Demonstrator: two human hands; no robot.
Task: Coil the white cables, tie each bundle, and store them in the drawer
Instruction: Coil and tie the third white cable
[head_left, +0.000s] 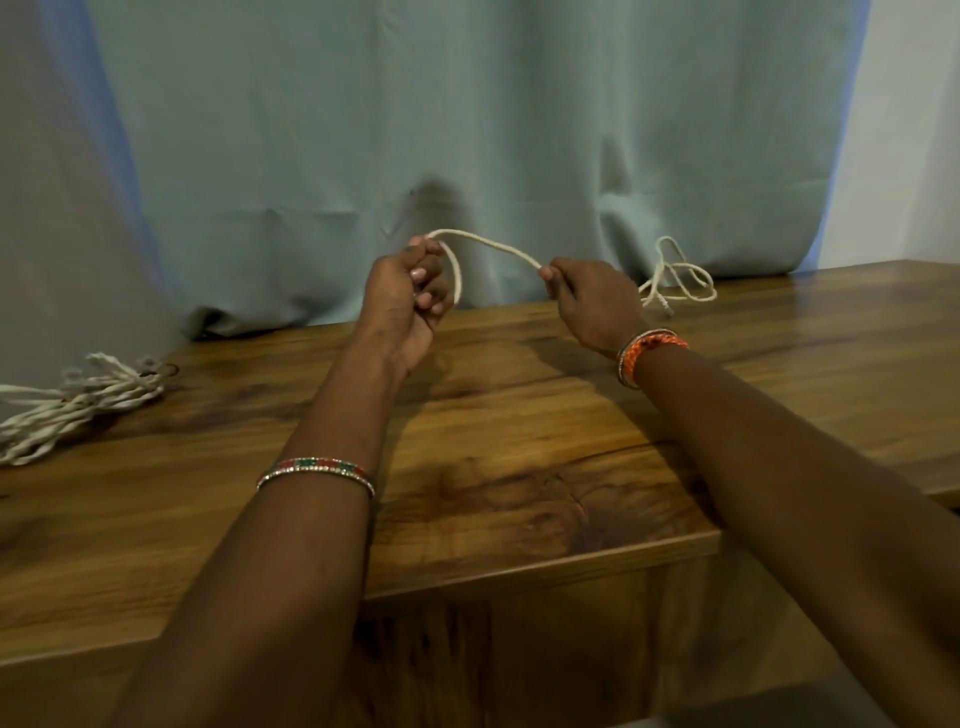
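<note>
Both hands (410, 296) (592, 301) pinch one white cable (493, 248).

- A room in a home, most likely: a glossy wooden cabinet top (519, 415) with strong grain stands against the wall.
- A pale blue-green curtain (467, 130) hangs to the wood.
- A plain white wall (914, 130) shows at the right.

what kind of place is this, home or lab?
Probably a home room, though not certain. A wood-grain cabinet top stands against a pale blue-green curtain, with a bare wall at right. No lab gear shows.
</note>
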